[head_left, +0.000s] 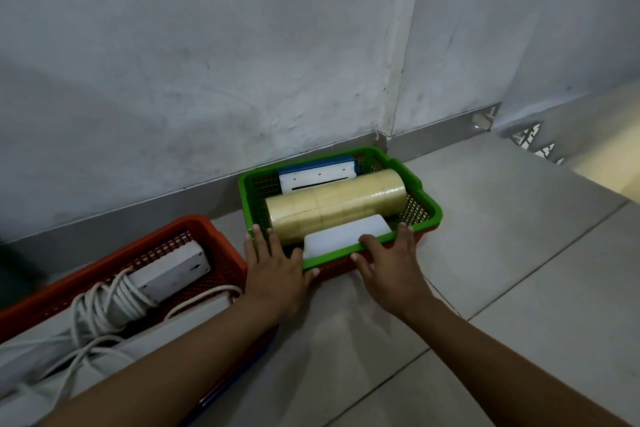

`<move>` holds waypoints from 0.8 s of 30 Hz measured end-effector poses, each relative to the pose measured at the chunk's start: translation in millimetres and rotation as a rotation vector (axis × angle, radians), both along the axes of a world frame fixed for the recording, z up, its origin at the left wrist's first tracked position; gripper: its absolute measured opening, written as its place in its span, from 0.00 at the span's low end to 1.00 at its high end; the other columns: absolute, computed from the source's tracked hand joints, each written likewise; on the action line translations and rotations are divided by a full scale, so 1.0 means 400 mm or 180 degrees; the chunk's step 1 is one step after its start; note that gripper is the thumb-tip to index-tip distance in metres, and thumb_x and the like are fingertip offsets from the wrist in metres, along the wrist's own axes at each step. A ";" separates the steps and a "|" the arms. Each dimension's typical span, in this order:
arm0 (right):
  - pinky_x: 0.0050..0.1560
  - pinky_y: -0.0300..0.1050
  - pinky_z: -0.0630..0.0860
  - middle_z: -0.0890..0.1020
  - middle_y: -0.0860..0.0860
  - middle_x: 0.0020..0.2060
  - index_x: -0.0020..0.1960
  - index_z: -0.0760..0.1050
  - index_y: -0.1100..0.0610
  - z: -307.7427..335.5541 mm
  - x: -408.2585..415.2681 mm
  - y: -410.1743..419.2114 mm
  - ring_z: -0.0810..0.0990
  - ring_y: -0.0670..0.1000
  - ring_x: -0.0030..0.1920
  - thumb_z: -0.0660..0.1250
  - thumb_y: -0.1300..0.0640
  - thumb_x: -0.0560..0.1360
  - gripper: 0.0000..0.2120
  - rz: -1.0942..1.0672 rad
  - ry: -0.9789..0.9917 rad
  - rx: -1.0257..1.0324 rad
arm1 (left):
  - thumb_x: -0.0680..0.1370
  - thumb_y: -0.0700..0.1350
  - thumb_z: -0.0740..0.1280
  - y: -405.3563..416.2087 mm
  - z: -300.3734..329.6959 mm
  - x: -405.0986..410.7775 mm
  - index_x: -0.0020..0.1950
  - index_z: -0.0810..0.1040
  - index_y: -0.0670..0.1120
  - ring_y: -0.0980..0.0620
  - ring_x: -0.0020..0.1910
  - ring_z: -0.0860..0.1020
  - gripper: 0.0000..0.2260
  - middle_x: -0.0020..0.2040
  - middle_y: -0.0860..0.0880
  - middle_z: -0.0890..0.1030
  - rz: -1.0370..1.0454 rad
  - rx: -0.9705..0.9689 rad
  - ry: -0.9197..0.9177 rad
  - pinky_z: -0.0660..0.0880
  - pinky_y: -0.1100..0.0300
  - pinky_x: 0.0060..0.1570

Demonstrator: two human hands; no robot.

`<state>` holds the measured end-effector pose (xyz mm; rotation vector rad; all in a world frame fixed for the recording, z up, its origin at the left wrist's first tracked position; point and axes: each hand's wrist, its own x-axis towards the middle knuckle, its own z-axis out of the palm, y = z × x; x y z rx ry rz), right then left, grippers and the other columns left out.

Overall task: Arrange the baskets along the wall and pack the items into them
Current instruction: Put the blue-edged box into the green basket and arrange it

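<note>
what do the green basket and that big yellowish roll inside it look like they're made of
The green basket looks like moulded plastic: uniform glossy colour, smooth rim and perforated mesh walls. The yellowish roll looks like several stacked rolls of clear packing tape: translucent, shiny film with faint seams between the rolls.

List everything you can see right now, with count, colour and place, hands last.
green basket: one, green, by the wall near the corner, apparently nested in a red one
tape rolls: one stack, clear yellowish, lying across the green basket
white block: one, white, front of green basket
blue-and-white box: one, back of green basket
orange basket: one, orange-red, left
power strip: one, white with coiled cord, in orange basket
left hand: on green basket's front-left rim
right hand: on front rim
</note>
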<state>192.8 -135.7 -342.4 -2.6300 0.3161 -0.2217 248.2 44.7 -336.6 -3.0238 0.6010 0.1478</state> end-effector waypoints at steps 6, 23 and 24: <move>0.73 0.60 0.54 0.53 0.71 0.73 0.64 0.69 0.52 -0.002 0.051 -0.064 0.45 0.70 0.74 0.60 0.46 0.78 0.17 -0.0005 0.0058 -0.0110 | 0.80 0.59 0.52 -0.064 -0.007 0.035 0.66 0.64 0.52 0.36 0.73 0.55 0.19 0.70 0.40 0.61 -0.0075 -0.0440 0.0363 0.41 0.30 0.69; 0.68 0.62 0.66 0.56 0.65 0.73 0.68 0.67 0.49 0.046 0.112 -0.183 0.60 0.65 0.72 0.61 0.45 0.77 0.21 -0.0225 0.0650 -0.0212 | 0.79 0.60 0.52 -0.190 0.010 0.066 0.64 0.68 0.47 0.38 0.72 0.59 0.21 0.69 0.39 0.66 -0.0077 -0.0686 0.0660 0.37 0.27 0.67; 0.69 0.62 0.65 0.54 0.64 0.74 0.71 0.64 0.48 0.051 0.104 -0.175 0.59 0.64 0.73 0.62 0.45 0.77 0.24 -0.0223 0.0715 -0.0195 | 0.79 0.61 0.51 -0.184 0.013 0.066 0.65 0.68 0.47 0.38 0.72 0.59 0.22 0.69 0.40 0.65 -0.0140 -0.0774 0.0705 0.37 0.28 0.67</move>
